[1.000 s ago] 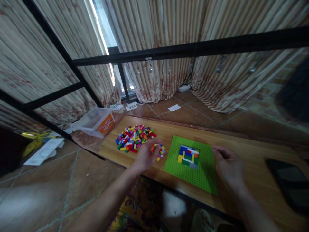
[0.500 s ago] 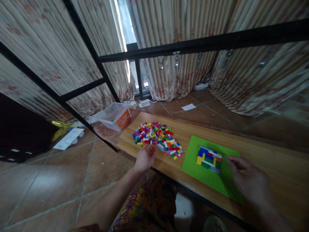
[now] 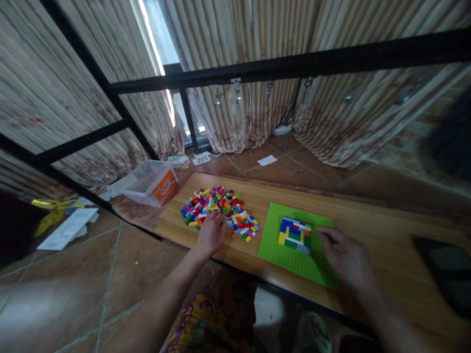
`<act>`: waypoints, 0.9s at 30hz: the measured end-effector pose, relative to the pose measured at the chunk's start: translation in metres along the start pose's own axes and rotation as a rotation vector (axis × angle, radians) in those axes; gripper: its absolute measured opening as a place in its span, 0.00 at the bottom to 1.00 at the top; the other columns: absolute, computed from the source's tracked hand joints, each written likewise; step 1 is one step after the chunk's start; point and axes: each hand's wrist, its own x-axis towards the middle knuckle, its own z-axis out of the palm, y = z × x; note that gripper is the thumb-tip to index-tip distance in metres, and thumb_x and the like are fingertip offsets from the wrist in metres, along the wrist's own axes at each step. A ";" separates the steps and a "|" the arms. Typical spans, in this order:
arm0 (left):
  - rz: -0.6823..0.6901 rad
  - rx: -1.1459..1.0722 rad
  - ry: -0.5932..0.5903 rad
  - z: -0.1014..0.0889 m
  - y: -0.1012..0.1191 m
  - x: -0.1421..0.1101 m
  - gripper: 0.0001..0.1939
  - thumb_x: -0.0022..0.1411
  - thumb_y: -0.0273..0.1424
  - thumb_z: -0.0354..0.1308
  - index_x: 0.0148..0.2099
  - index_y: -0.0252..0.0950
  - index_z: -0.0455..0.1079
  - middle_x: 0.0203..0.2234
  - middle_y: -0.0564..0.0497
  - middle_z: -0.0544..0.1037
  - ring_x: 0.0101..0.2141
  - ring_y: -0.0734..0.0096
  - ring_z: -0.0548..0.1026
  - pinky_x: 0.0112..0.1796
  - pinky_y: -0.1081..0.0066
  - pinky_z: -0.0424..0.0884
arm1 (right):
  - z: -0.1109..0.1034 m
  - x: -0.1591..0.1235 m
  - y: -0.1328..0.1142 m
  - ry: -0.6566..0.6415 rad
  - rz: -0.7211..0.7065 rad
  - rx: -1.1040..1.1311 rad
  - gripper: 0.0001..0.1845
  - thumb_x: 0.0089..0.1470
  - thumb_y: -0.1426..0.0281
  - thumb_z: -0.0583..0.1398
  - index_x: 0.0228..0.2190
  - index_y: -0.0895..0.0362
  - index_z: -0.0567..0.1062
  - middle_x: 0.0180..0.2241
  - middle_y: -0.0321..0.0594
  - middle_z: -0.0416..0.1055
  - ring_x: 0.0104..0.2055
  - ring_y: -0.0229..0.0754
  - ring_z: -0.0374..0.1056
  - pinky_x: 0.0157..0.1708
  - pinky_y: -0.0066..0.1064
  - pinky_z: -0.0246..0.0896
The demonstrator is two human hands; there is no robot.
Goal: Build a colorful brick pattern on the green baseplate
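My left hand [image 3: 210, 234] is at the near edge of a pile of small coloured toy bricks [image 3: 217, 201]. Its fingers are drawn together; a pale bit shows by the fingertips, but I cannot tell if it is held or lies in the pile. My right hand [image 3: 344, 252] hovers over the right side of a green baseplate [image 3: 270, 235], fingers curled in a pinch. What is between them, if anything, is hidden. Left of those fingertips, a low block of blue, white, yellow, red and green bricks [image 3: 295, 235] sits on the baseplate.
All this lies on a long wooden tabletop [image 3: 382, 235]. A clear plastic box [image 3: 149, 181] with an orange label stands beyond its left end. A dark flat device [image 3: 443, 272] rests at the right. Black metal bars [image 3: 272, 73] cross before the curtains [image 3: 235, 29].
The view has swung right, bringing the dark device into sight. My left hand has reached slightly further into the brick pile. My right hand stays beside the built block, still pinched.
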 end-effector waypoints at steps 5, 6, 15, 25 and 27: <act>0.013 -0.039 0.067 0.001 0.003 0.002 0.08 0.65 0.28 0.49 0.35 0.36 0.68 0.35 0.47 0.73 0.38 0.64 0.72 0.42 0.65 0.69 | -0.006 0.004 -0.003 0.031 0.001 0.016 0.15 0.56 0.60 0.53 0.33 0.53 0.77 0.34 0.42 0.77 0.35 0.46 0.73 0.37 0.37 0.67; -0.001 -0.044 0.074 0.001 0.004 0.002 0.08 0.66 0.28 0.49 0.35 0.36 0.68 0.34 0.47 0.74 0.37 0.64 0.73 0.41 0.65 0.69 | -0.007 0.004 -0.003 0.038 0.003 0.019 0.15 0.56 0.60 0.53 0.33 0.53 0.77 0.34 0.42 0.77 0.35 0.46 0.73 0.37 0.37 0.67; -0.083 -0.214 -0.012 -0.004 0.026 -0.008 0.08 0.66 0.32 0.49 0.38 0.37 0.69 0.31 0.51 0.76 0.32 0.69 0.74 0.34 0.72 0.68 | -0.007 0.002 -0.002 0.021 0.000 0.010 0.14 0.57 0.62 0.53 0.34 0.53 0.76 0.34 0.41 0.76 0.34 0.45 0.73 0.36 0.36 0.67; -0.027 -0.245 -0.227 -0.025 0.018 -0.030 0.12 0.65 0.34 0.49 0.34 0.37 0.72 0.26 0.53 0.74 0.28 0.71 0.72 0.31 0.73 0.64 | -0.004 -0.001 0.002 -0.008 0.007 0.004 0.17 0.56 0.58 0.53 0.34 0.53 0.78 0.34 0.41 0.77 0.33 0.47 0.73 0.36 0.38 0.67; -0.038 -0.238 -0.256 -0.027 0.011 -0.031 0.13 0.66 0.35 0.49 0.33 0.37 0.72 0.25 0.53 0.74 0.27 0.71 0.71 0.30 0.73 0.63 | -0.002 -0.001 0.002 -0.019 0.002 -0.004 0.17 0.56 0.58 0.53 0.33 0.53 0.78 0.34 0.41 0.77 0.34 0.47 0.73 0.36 0.38 0.67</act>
